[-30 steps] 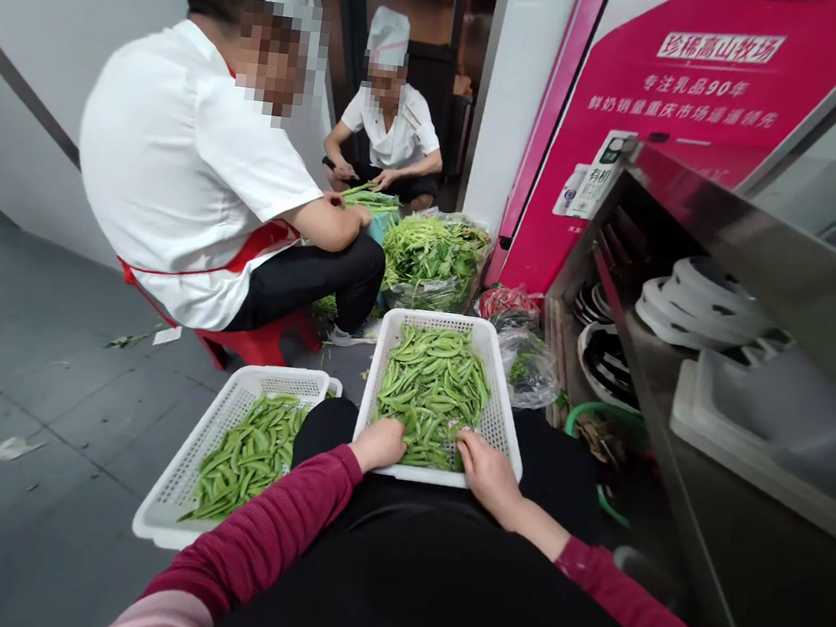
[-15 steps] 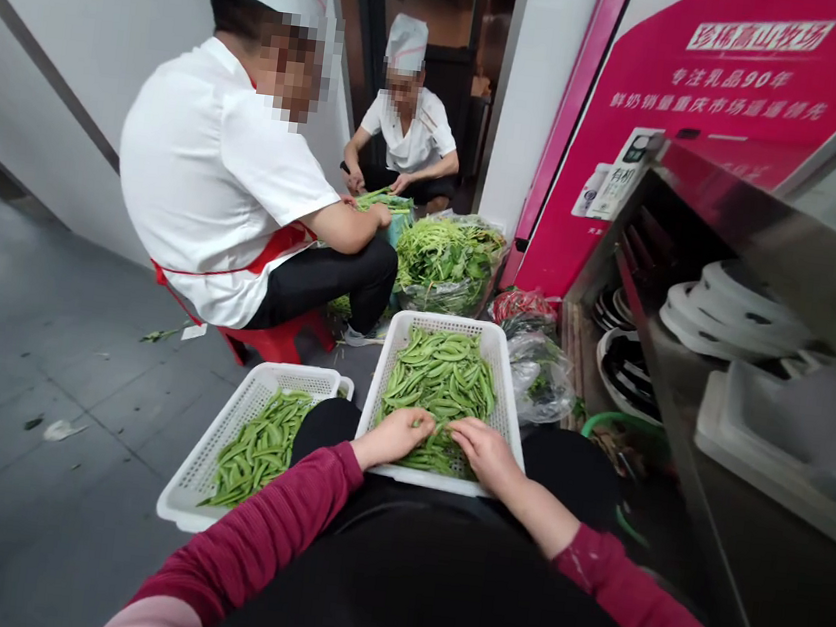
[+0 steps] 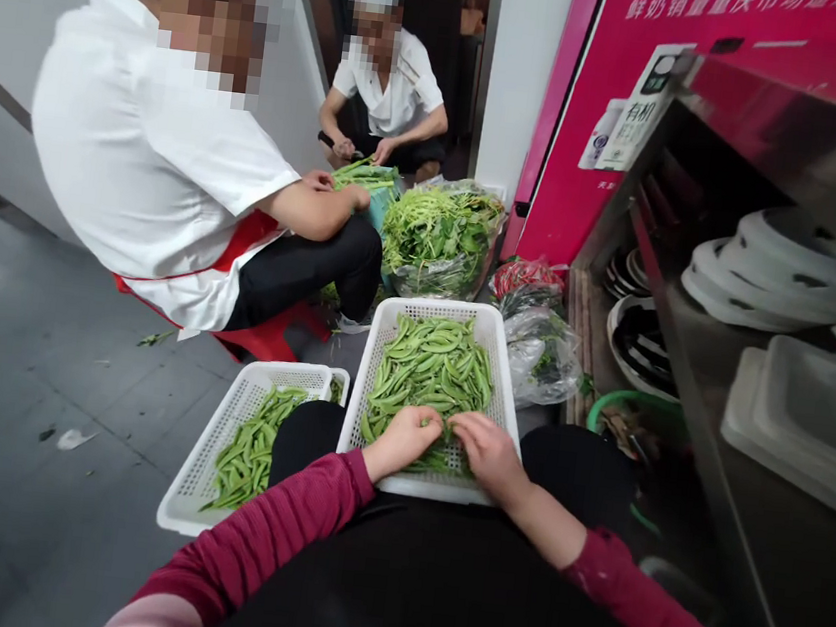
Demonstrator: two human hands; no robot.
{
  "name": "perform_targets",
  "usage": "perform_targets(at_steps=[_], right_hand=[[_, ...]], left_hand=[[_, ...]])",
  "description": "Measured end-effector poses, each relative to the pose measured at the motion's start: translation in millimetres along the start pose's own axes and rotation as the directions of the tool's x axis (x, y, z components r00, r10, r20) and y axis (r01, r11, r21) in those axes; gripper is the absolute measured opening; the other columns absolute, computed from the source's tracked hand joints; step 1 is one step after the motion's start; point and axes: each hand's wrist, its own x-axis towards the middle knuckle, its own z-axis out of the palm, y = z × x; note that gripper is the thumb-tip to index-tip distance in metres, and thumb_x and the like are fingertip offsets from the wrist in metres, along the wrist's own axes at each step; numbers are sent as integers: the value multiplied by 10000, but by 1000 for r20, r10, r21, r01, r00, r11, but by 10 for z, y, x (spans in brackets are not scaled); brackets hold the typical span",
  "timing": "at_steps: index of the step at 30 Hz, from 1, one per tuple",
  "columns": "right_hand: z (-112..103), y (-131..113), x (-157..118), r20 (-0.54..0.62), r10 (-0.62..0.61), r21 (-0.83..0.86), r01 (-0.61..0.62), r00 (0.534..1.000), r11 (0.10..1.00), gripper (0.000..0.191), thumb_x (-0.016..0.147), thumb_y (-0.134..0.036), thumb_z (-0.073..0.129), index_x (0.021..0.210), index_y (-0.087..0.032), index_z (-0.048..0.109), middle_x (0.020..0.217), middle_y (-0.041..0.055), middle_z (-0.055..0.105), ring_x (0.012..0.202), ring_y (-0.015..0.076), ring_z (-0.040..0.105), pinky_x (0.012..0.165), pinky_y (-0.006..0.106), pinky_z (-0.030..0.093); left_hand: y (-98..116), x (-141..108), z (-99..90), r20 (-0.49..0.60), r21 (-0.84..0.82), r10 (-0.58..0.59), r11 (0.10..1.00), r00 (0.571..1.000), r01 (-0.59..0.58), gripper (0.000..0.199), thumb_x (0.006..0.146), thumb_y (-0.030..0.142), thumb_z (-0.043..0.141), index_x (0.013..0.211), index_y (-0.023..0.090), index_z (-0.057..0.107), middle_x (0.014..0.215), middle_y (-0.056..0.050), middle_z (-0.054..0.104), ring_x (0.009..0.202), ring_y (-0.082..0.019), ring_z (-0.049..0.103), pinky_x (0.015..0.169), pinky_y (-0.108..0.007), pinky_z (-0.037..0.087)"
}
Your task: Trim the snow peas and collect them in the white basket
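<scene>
On my lap rests a white perforated plastic basket with a heap of green pea pods in it. My left hand is over the basket's near side, its fingers pinched together on a pea pod that they mostly cover. Close beside it, my right hand has thumb and fingertips closed around the same small green bit between the hands. A second white basket, also with pea pods, stands on the floor by my left knee.
Ahead on the left a person in white sits on a red stool. Another person crouches behind a pile of leafy greens. Plastic bags and a green bin lie right, near a metal shelf with white dishes.
My view has tilted down and shifted slightly. Both hands stay pinched close together over the basket. The crouching person's hands have moved a little at the green stalks.
</scene>
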Motion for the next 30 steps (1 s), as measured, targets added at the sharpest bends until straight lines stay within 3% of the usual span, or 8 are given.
perform_targets(at_steps=[5,10,14,18,22,26,28,30], right_hand=[[-500,119,79,-291,415,290,-334,862,897,222,848,-316,397,936,-185,553,598,-7,564,596,139,550,653,287,452],[-469,122,56,92,445,530,-422,891,735,222,823,-368,432,884,-179,532,606,-4,579,527,123,541,568,262,452],[-290,95,-2,155,435,498,-450,887,741,258,838,-380,381,927,-184,522,631,10,591,543,144,561,575,288,466],[-343,103,9,57,248,27,-249,967,968,280,831,-324,402,1044,-194,529,832,79,630,815,213,576,784,378,414],[-342,40,62,337,-30,-157,87,941,984,187,803,-277,469,929,-222,596,854,71,642,859,206,558,878,387,338],[-124,-33,92,171,296,134,-320,940,938,206,813,-338,440,744,-208,584,675,31,624,628,159,567,672,297,429],[-54,4,119,26,505,458,-460,863,761,213,801,-369,443,742,-195,551,658,19,607,583,142,562,636,287,443],[-89,101,153,-141,642,697,-385,754,605,194,780,-370,466,742,-187,516,691,15,592,588,126,559,647,288,451]], left_hand=[[-178,101,89,146,317,-183,940,972,129,243,723,236,440,551,124,571,470,19,447,485,-92,400,522,-210,321],[142,45,-39,205,214,93,967,974,-137,405,817,436,349,860,148,630,689,-18,598,609,-116,501,601,-210,367],[332,3,-80,308,182,241,934,920,-306,294,824,325,375,863,161,615,712,-7,599,607,-97,489,598,-188,364],[252,-21,-89,292,326,205,897,934,-299,217,792,259,426,706,161,599,648,-23,580,591,-115,491,600,-205,363],[240,-11,-112,263,391,258,852,930,-347,172,774,264,453,725,174,591,722,-50,586,697,-155,522,682,-241,370],[304,53,-9,12,167,268,949,963,-267,290,827,305,350,733,147,575,708,-38,561,681,-125,496,662,-222,372],[262,81,104,-53,-12,148,989,988,-149,330,833,320,323,723,126,567,645,-17,532,606,-101,461,601,-207,368],[159,88,220,21,-79,-12,997,1000,14,324,812,318,349,708,111,576,553,11,475,530,-86,410,540,-201,347]])
